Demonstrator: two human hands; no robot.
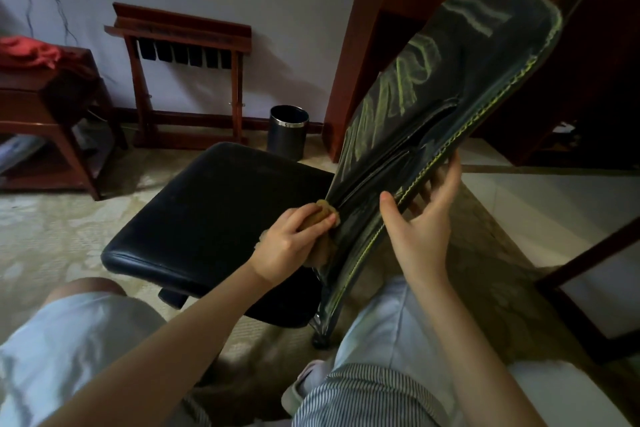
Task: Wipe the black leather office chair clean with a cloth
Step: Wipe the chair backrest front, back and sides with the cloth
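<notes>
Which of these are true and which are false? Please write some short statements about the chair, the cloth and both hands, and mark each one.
1. The left hand presses a brown cloth against the bottom of the backrest, next to the seat. True.
2. The right hand lies flat on the seat. False: it holds the backrest's edge, with the thumb in front and the fingers behind.
3. A dark round bin stands upright beyond the seat. True.
4. The stitching along the backrest's edge is red. False: it is yellow-green.
</notes>
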